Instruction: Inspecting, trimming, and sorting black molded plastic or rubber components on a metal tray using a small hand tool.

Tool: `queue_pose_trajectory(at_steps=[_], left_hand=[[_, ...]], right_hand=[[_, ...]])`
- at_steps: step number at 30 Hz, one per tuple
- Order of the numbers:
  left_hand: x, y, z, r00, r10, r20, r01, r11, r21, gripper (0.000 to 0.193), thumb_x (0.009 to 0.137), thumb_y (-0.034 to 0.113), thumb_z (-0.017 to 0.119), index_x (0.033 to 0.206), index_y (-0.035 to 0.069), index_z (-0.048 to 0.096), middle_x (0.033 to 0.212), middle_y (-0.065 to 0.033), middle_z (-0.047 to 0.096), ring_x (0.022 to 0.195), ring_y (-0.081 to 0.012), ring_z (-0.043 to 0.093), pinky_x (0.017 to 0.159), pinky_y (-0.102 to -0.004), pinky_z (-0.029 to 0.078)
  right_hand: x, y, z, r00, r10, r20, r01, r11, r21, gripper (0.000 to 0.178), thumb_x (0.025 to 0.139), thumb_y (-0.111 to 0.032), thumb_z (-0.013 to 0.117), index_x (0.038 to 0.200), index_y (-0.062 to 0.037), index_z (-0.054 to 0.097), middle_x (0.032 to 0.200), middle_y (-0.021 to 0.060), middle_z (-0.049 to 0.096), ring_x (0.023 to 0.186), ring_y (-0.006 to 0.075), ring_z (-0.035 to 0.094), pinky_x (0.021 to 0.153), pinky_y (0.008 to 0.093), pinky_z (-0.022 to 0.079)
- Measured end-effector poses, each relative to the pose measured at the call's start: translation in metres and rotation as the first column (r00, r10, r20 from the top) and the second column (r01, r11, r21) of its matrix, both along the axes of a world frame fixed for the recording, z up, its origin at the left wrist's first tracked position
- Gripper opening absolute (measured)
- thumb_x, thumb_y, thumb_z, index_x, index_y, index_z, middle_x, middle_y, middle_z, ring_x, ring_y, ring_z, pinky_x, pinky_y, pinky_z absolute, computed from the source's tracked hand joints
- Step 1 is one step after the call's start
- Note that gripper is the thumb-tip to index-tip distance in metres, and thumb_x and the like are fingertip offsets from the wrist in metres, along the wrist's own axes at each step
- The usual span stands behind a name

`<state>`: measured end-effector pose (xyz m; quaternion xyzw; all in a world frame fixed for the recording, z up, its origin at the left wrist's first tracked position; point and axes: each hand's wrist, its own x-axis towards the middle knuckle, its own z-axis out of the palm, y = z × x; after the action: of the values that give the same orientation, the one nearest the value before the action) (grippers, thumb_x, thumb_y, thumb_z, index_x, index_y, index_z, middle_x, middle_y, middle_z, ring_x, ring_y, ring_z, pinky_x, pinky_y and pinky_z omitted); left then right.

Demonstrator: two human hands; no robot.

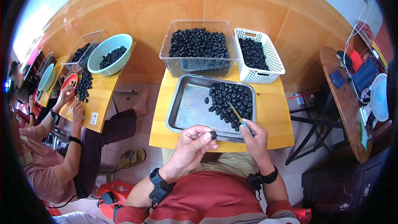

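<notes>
My left hand [192, 144] is closed in a pinch over the near edge of the metal tray, holding one small black round piece [213, 135] between thumb and fingertips. In my right hand [256, 141] is a slim tool [236, 112] with a narrow tan shaft and a blue-green part near the fingers. Its thin end points up and left, over a heap of black round pieces [232, 99]. This heap fills the right side of the shallow metal tray [186, 99], and a single piece [206, 100] lies apart from it. Several of the pieces show a dimple or hole.
Behind the tray stand a clear plastic bin [199, 65] and a white perforated basket [259, 75], both holding black pieces on the yellow table [161, 132]. To the left another person [54, 157] works with similar pieces beside a light-green basin [124, 60]. A brown folding table [338, 95] stands right.
</notes>
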<state>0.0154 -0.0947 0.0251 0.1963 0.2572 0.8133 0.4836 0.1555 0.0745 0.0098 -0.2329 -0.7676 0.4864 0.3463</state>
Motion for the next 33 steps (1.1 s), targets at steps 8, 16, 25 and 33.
queue_pose_trajectory(at_steps=[8, 16, 25, 33], left_hand=[[-0.004, 0.007, -0.015, 0.998, -0.021, 0.058, 0.027, 0.995, -0.091, 0.014, 0.094, 0.009, 0.066, 0.107, 0.003, 0.065, 0.094, -0.0078, 0.069, 0.086, -0.0152, 0.068, 0.079, -0.03, 0.06], [0.0, 0.005, -0.021, 0.992, -0.107, 0.062, 0.114, 0.987, -0.118, 0.006, 0.095, 0.006, 0.064, 0.1, 0.003, 0.062, 0.097, -0.0073, 0.069, 0.091, -0.0157, 0.068, 0.081, -0.0304, 0.061], [-0.034, 0.023, -0.028, 0.807, 0.033, -0.589, -0.301, 0.882, -0.363, 0.013, 0.091, 0.007, 0.071, 0.101, 0.001, 0.066, 0.089, -0.003, 0.07, 0.078, -0.0085, 0.064, 0.07, -0.0234, 0.054], [-0.089, 0.066, -0.029, 0.291, -0.226, -0.93, -0.653, 0.664, -0.366, 0.029, 0.083, 0.019, 0.075, 0.104, 0.001, 0.07, 0.095, -0.0164, 0.073, 0.087, -0.0298, 0.072, 0.077, -0.0386, 0.056]], right_hand=[[-0.012, -0.021, 0.03, 0.956, 0.285, -0.073, -0.286, 0.958, -0.002, 0.038, 0.088, -0.021, 0.076, 0.118, 0.0014, 0.067, 0.083, 0.003, 0.065, 0.071, 0.0064, 0.055, 0.062, 0.0252, 0.046], [-0.021, -0.023, 0.033, 0.901, 0.434, -0.031, -0.422, 0.89, 0.174, 0.032, 0.089, -0.02, 0.075, 0.114, -0.0025, 0.07, 0.076, 0.0072, 0.059, 0.067, 0.0145, 0.056, 0.061, 0.0282, 0.044], [-0.041, 0.025, 0.035, 0.999, 0.046, -0.025, -0.045, 0.998, 0.042, 0.029, 0.089, -0.021, 0.074, 0.1, 0.005, 0.067, 0.077, 0.0107, 0.064, 0.071, 0.012, 0.06, 0.065, 0.0288, 0.049], [-0.097, 0.171, 0.031, 0.941, -0.266, -0.21, 0.318, 0.907, 0.275, 0.041, 0.088, -0.017, 0.07, 0.12, 0.0075, 0.063, 0.105, 0.0195, 0.072, 0.091, 0.0215, 0.069, 0.082, 0.032, 0.053]])
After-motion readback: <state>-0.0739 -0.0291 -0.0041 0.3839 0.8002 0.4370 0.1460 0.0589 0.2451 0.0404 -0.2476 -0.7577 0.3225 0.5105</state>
